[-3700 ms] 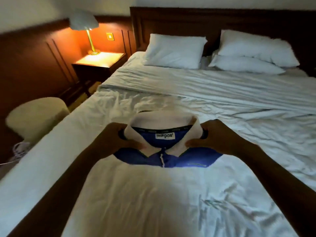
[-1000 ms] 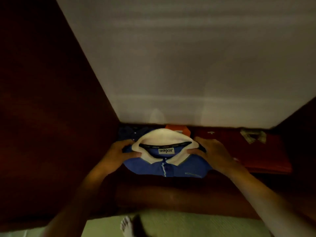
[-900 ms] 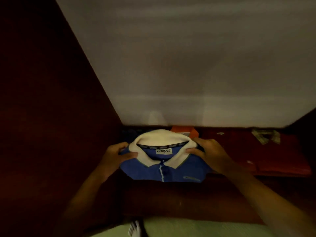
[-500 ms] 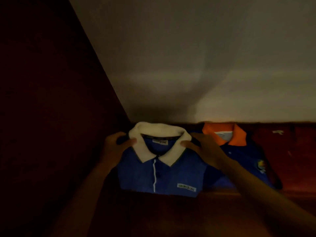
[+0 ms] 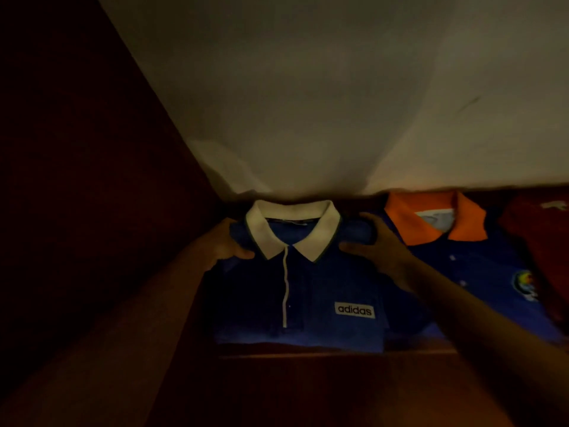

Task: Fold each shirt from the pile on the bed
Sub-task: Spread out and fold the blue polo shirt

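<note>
**A:** Entry: grip status?

**B:** Both hands engaged. The left hand [image 5: 226, 246] grips the blue polo shirt [image 5: 308, 300] at one shoulder, thumb on top and fingers curled round the edge. The right hand [image 5: 383, 255] does the same at the other shoulder. The white collar [image 5: 292, 229] sits between the two hands.

**A:** Shirt location?

**B:** Folded into a rectangle, front up, with the adidas label [image 5: 354, 310] below and inward of the right hand. It lies on a dark wooden ledge [image 5: 308, 357], collar end toward the pale wall [image 5: 308, 103] beyond the grip. Cannot tell whether its full weight is on the ledge; the light is poor.

**A:** Neighbours?

**B:** Outward of the right hand is an orange-collared shirt [image 5: 480, 272], folded, just beside the polo. The right forearm hides where the two meet. Further out is a red shirt [image 5: 548, 241], which also looks folded.

**A:** Progress?

**B:** Judgement: three shirts are folded. This one is at the put-down stage and has not yet been released. Bed and pile are out of view, so the remaining count is unknown.
</note>
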